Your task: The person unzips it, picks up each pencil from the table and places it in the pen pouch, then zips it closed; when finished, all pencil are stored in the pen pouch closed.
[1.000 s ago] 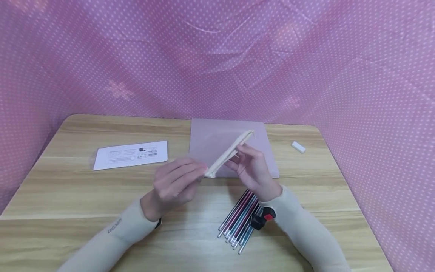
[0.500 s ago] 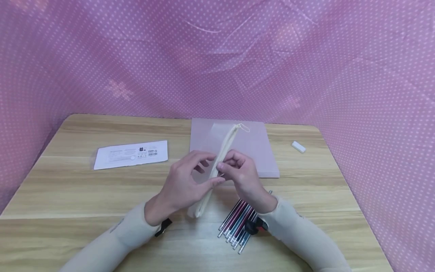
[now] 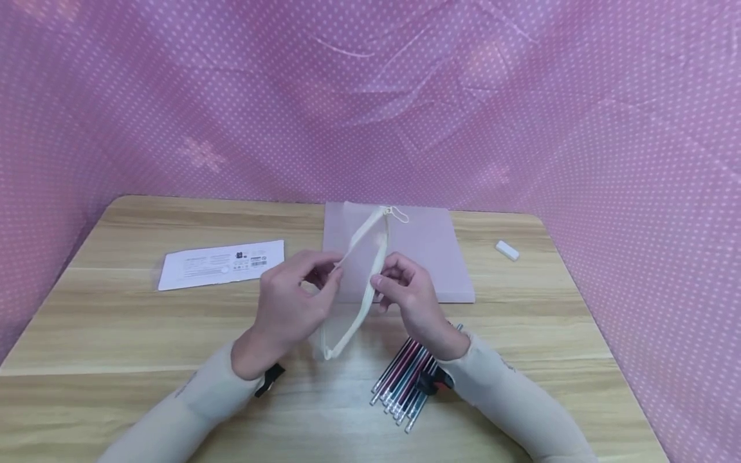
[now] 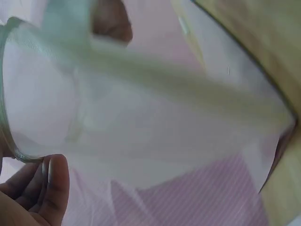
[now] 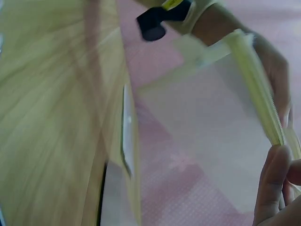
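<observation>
A translucent pouch with a cream zipper edge (image 3: 363, 312) is held up over the middle of the table, its mouth spread apart. My left hand (image 3: 294, 299) pinches one side of the mouth between thumb and fingers. On the other side, my right hand (image 3: 412, 296) grips the zipper edge with its thumb on top. A zipper pull with a loop (image 3: 398, 214) hangs at the far end. In the right wrist view the pouch's clear panel (image 5: 207, 122) hangs below the zipper. Several pencils (image 3: 399, 386) lie on the table beneath my right wrist, which partly covers them.
A flat pinkish-purple folder or book (image 3: 428, 257) lies at the back middle, behind the pouch. To the left is a white printed packet (image 3: 220, 265). A white eraser (image 3: 507, 250) lies at the right. Pink dotted cloth (image 3: 370, 103) surrounds the wooden table (image 3: 145, 334).
The pouch has turned more lengthwise and come nearer. Its mouth went from closed to spread as my left hand pulled one side leftward. My right hand shifted its grip to mid-zipper.
</observation>
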A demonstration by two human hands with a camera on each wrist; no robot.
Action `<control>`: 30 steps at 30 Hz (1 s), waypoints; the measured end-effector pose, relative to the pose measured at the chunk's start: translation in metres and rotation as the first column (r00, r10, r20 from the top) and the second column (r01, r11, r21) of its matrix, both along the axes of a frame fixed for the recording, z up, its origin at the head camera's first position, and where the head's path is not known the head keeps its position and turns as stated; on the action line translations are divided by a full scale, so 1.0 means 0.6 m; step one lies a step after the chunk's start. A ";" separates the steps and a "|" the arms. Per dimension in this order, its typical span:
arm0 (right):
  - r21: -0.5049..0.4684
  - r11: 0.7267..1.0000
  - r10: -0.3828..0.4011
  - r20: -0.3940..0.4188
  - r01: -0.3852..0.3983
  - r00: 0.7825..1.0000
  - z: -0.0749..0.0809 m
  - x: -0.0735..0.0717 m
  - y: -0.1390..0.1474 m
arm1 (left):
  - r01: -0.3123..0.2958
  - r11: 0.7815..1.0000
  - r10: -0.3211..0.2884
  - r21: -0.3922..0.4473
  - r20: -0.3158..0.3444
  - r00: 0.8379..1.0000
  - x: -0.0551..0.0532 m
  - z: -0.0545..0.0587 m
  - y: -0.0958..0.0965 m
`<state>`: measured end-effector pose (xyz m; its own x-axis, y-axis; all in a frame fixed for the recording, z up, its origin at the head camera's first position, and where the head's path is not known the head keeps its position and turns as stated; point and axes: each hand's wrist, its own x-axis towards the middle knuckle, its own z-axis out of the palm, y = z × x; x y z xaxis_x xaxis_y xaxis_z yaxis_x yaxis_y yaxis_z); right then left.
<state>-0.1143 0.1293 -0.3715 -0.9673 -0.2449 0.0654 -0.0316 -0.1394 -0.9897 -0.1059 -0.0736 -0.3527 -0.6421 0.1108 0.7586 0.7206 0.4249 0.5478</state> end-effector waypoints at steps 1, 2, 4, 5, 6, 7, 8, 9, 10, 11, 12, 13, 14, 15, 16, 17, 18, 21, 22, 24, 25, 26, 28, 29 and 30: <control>0.003 1.000 -0.003 0.001 0.003 1.000 -0.002 -0.002 0.002 | -0.019 1.000 0.019 0.001 -0.017 1.000 -0.001 0.003 -0.004; 0.005 1.000 -0.006 0.005 0.006 1.000 -0.003 -0.005 0.003 | -0.036 0.999 0.036 0.004 -0.034 0.999 -0.003 0.005 -0.008; 0.016 1.000 -0.007 0.011 0.007 1.000 -0.009 -0.011 0.008 | -0.081 0.997 0.082 0.011 -0.062 0.995 -0.005 0.010 -0.015; 0.026 1.000 -0.002 0.014 0.002 1.000 -0.012 -0.015 0.011 | -0.101 0.995 0.102 0.017 -0.073 0.992 -0.006 0.013 -0.019; 0.037 0.999 0.001 0.024 -0.002 1.000 -0.015 -0.018 0.015 | -0.120 0.993 0.121 0.017 -0.086 0.989 -0.008 0.016 -0.023; 0.047 0.999 0.005 0.038 -0.007 0.999 -0.018 -0.022 0.020 | -0.135 0.991 0.136 0.020 -0.100 0.986 -0.009 0.019 -0.027; 0.058 0.998 0.008 0.054 -0.012 0.999 -0.023 -0.026 0.027 | -0.147 0.989 0.149 0.027 -0.112 0.982 -0.010 0.023 -0.031; 0.065 0.998 0.011 0.075 -0.016 0.997 -0.028 -0.030 0.034 | -0.155 0.987 0.158 0.035 -0.123 0.980 -0.011 0.027 -0.035; 0.072 0.997 0.013 0.094 -0.020 0.996 -0.031 -0.034 0.041 | -0.162 0.986 0.166 0.040 -0.131 0.977 -0.011 0.030 -0.040; 0.077 0.997 0.016 0.111 -0.024 0.994 -0.035 -0.038 0.048 | -0.168 0.985 0.172 0.040 -0.139 0.975 -0.012 0.034 -0.044; 0.080 0.996 0.015 0.128 -0.026 0.992 -0.038 -0.041 0.055 | -0.173 0.984 0.176 0.038 -0.144 0.974 -0.013 0.037 -0.049; 0.082 0.996 0.018 0.139 -0.030 0.990 -0.040 -0.044 0.060 | -0.172 0.984 0.176 0.044 -0.142 0.974 -0.013 0.039 -0.051; 0.084 0.996 0.020 0.147 -0.032 0.989 -0.042 -0.046 0.064 | -0.171 0.984 0.176 0.047 -0.138 0.975 -0.013 0.041 -0.053; 0.085 0.996 0.024 0.153 -0.038 0.988 -0.042 -0.047 0.067 | -0.168 0.985 0.173 0.046 -0.132 0.976 -0.013 0.041 -0.054; 0.086 0.995 0.033 0.157 -0.047 0.987 -0.042 -0.047 0.069 | -0.163 0.986 0.167 0.041 -0.123 0.978 -0.013 0.040 -0.053; 0.091 0.994 0.049 0.164 -0.064 0.985 -0.042 -0.046 0.070 | -0.153 0.988 0.154 0.023 -0.108 0.982 -0.012 0.038 -0.051; 0.096 0.992 0.067 0.172 -0.085 0.983 -0.041 -0.045 0.069 | -0.141 0.990 0.141 0.001 -0.094 0.986 -0.011 0.036 -0.048; 0.118 0.979 0.142 0.191 -0.166 0.971 -0.039 -0.036 0.063 | -0.103 0.992 0.099 -0.080 -0.046 0.994 -0.007 0.027 -0.036; 0.129 0.972 0.169 0.193 -0.195 0.967 -0.037 -0.032 0.060 | -0.089 0.990 0.087 -0.106 -0.030 0.996 -0.005 0.025 -0.033; 0.146 0.959 0.215 0.185 -0.243 0.959 -0.036 -0.026 0.054 | -0.073 0.987 0.073 -0.145 -0.009 0.997 -0.002 0.020 -0.027; 0.152 0.954 0.232 0.178 -0.259 0.956 -0.036 -0.024 0.052 | -0.070 0.985 0.070 -0.155 -0.004 0.998 -0.001 0.019 -0.026; 0.155 0.950 0.245 0.169 -0.271 0.955 -0.036 -0.023 0.050 | -0.073 0.984 0.074 -0.165 -0.001 0.997 -0.001 0.018 -0.025; 0.158 0.946 0.259 0.162 -0.284 0.952 -0.037 -0.020 0.047 | -0.079 0.981 0.081 -0.175 0.005 0.997 -0.001 0.018 -0.024; 0.156 0.946 0.261 0.162 -0.285 0.952 -0.038 -0.020 0.046 | -0.085 0.980 0.088 -0.180 0.007 0.996 -0.001 0.018 -0.024; 0.150 0.947 0.260 0.165 -0.285 0.952 -0.038 -0.020 0.045 | -0.091 0.979 0.094 -0.184 0.009 0.996 -0.002 0.017 -0.025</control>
<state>-0.1261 0.1565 -0.3946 -0.8584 -0.4957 -0.1323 0.1253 0.0476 -0.9910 -0.1070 -0.0887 -0.3423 -0.6692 0.1868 0.7192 0.6645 0.5837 0.4667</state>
